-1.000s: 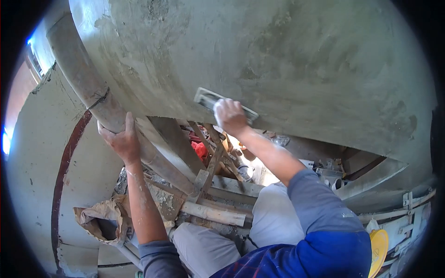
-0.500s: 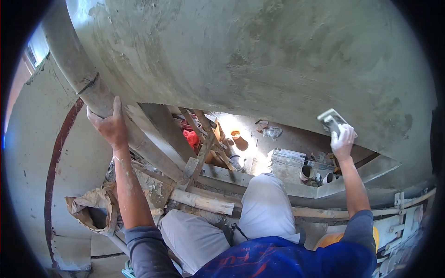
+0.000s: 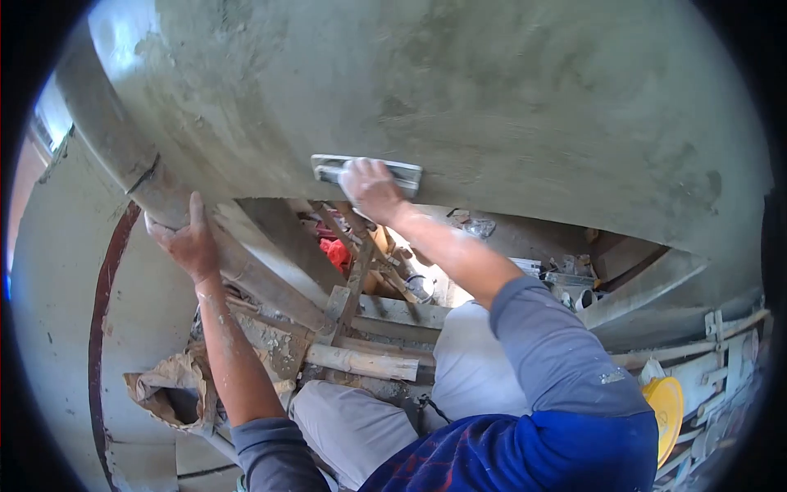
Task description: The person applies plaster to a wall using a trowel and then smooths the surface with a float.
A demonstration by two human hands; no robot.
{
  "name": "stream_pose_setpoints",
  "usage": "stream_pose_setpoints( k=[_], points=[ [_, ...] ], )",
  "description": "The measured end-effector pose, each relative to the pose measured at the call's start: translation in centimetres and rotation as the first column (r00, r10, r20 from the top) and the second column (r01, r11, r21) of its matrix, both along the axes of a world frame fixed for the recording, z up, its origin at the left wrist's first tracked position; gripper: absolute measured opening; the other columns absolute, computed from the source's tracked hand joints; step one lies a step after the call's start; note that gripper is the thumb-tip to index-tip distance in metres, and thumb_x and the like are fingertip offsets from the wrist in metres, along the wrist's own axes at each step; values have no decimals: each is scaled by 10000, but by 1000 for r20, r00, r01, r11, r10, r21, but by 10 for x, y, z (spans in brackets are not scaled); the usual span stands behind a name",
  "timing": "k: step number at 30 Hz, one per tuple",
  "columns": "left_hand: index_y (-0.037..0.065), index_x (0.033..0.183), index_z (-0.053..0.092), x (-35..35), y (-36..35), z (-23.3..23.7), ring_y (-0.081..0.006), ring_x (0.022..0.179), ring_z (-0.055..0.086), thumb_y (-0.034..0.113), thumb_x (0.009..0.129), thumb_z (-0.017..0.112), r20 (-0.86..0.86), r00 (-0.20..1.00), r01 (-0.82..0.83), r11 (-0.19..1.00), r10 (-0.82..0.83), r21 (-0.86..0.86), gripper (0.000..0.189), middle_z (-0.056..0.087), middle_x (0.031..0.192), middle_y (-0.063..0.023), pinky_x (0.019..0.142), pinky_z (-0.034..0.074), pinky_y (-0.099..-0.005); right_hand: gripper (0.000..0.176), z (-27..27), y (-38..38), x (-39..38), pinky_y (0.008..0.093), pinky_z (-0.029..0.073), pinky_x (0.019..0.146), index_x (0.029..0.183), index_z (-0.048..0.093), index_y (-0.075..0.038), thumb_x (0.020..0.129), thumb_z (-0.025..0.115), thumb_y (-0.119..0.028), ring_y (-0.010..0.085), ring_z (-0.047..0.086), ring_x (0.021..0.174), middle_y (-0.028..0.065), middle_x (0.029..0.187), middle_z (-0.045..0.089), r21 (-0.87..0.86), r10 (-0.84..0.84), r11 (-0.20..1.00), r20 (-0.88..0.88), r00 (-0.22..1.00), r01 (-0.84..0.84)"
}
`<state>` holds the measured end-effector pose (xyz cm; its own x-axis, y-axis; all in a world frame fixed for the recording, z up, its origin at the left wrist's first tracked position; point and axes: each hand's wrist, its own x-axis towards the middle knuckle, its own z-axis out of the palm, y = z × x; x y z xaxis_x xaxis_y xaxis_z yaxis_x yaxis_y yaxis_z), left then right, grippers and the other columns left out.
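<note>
My right hand (image 3: 374,190) is wrapped round the handle of a flat rectangular trowel (image 3: 406,177), which lies against the grey plastered wall (image 3: 525,107) just above its lower edge. Whitish plaster coats the fingers. Over on the left, my left hand (image 3: 190,242) grips a thick bamboo pole (image 3: 106,115) that slants down from the upper left, below a dark tie wound round it. That hand's thumb side is raised along the pole.
Below the wall edge an opening shows a lower floor with red bags (image 3: 334,255) and buckets. A torn paper sack (image 3: 174,394) is at lower left, bamboo poles (image 3: 361,362) cross near my knees, and a yellow round object (image 3: 666,414) is at lower right.
My right hand has swept the trowel leftward along the lower part of the wall, and the trowel now lies nearly level. My left hand stays on the pole. The view has shifted slightly.
</note>
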<state>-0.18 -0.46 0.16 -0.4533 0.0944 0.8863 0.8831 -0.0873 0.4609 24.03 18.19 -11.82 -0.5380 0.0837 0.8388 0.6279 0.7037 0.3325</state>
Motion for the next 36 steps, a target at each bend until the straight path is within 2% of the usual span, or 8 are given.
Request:
stream_pose_setpoints(
  k=[5, 7, 10, 12, 20, 26, 32, 36],
  points=[
    [-93, 1373, 404, 1, 3, 0, -333, 1226, 512, 295, 772, 826, 36, 999, -31, 999, 31, 7, 830, 518, 1307, -234, 1037, 411, -415, 213, 25, -33, 269, 424, 396, 635, 848, 547, -100, 798, 737, -182, 291, 545, 751, 93, 816, 555, -44, -220, 975, -345, 912, 219],
    [-84, 1371, 416, -4, 4, -3, -338, 1225, 515, 301, 766, 832, 15, 995, -102, 995, 102, -4, 829, 525, 1305, -234, 1040, 409, -411, 289, 23, -59, 380, 470, 438, 706, 947, 546, -28, 868, 722, -243, 330, 572, 793, 142, 854, 572, -335, -595, 802, -517, 616, 494],
    [-76, 1367, 426, -3, 4, -2, -341, 1223, 517, 312, 759, 836, -17, 998, -60, 998, 61, 34, 830, 528, 1301, -231, 1039, 408, -407, 251, 1, -72, 539, 353, 524, 673, 1017, 583, 50, 912, 675, -159, 192, 651, 758, 150, 933, 658, -389, -431, 902, -794, 429, 186],
    [-73, 1368, 425, -3, 4, 0, -342, 1221, 518, 312, 758, 837, 14, 999, -42, 998, 41, 46, 831, 530, 1298, -230, 1036, 409, -408, 278, 4, -89, 550, 345, 515, 718, 1074, 537, 36, 934, 656, -173, 177, 624, 787, 107, 916, 633, -401, -474, 880, -702, 532, 254],
    [-68, 1365, 421, -6, 2, -2, -354, 1201, 528, 297, 757, 831, 56, 997, 49, 998, -52, 49, 818, 536, 1281, -231, 1016, 421, -413, 192, 23, -44, 376, 350, 508, 683, 1038, 599, 18, 919, 641, -128, 194, 610, 745, 93, 881, 631, -362, -272, 932, -686, 675, 8],
    [-72, 1358, 415, -2, 1, -3, -366, 1192, 529, 293, 755, 830, 42, 998, 35, 998, -38, 60, 818, 532, 1272, -241, 1012, 420, -419, 242, 70, -25, 145, 457, 500, 663, 977, 591, 19, 816, 714, -115, 394, 597, 753, 198, 859, 588, -231, 24, 958, -533, 846, -172],
    [-65, 1364, 407, -5, 2, -5, -375, 1191, 523, 296, 743, 826, 15, 1000, 5, 999, -5, 47, 831, 527, 1263, -238, 1012, 417, -423, 236, 87, -7, -39, 483, 497, 689, 986, 596, 17, 847, 686, -152, 428, 611, 816, 225, 904, 616, -327, 205, 820, -600, 773, -470],
    [-65, 1361, 412, -1, 0, -3, -378, 1187, 524, 299, 745, 821, 26, 1000, -6, 999, 6, 33, 824, 526, 1261, -235, 1014, 415, -428, 311, 66, -16, -34, 461, 507, 721, 1005, 583, 27, 839, 702, -208, 412, 627, 829, 234, 940, 626, -467, 249, 678, -581, 775, -568]
  ],
)
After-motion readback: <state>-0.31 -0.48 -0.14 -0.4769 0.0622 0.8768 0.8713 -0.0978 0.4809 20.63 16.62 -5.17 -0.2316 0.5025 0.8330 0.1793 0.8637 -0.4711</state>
